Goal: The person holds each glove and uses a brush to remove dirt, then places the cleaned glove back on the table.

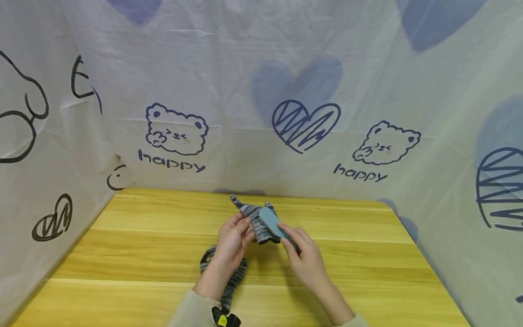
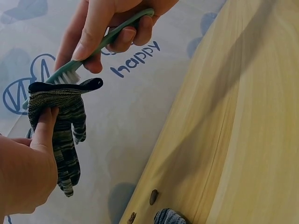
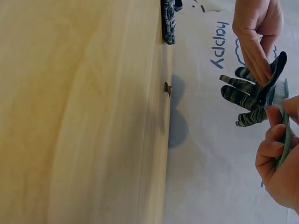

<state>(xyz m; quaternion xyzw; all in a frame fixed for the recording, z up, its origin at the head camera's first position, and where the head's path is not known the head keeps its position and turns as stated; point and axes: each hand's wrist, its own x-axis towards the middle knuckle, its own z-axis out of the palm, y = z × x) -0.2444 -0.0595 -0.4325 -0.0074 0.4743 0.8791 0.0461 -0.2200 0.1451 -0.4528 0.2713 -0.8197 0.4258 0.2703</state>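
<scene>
A grey-and-black striped knit glove is held up over the table by my left hand, which pinches it near the cuff between thumb and fingers. Its striped fingers hang down in the left wrist view. My right hand grips the handle of a blue-green brush. White bristles face the glove and touch it by the dark cuff edge. Another striped glove lies on the table, partly hidden beneath my left forearm.
The yellow wood-grain table spreads under both hands. A white cloth printed with hearts, bears and "happy" hangs behind it and along the sides. By the left sleeve is a black-and-yellow item, its kind unclear.
</scene>
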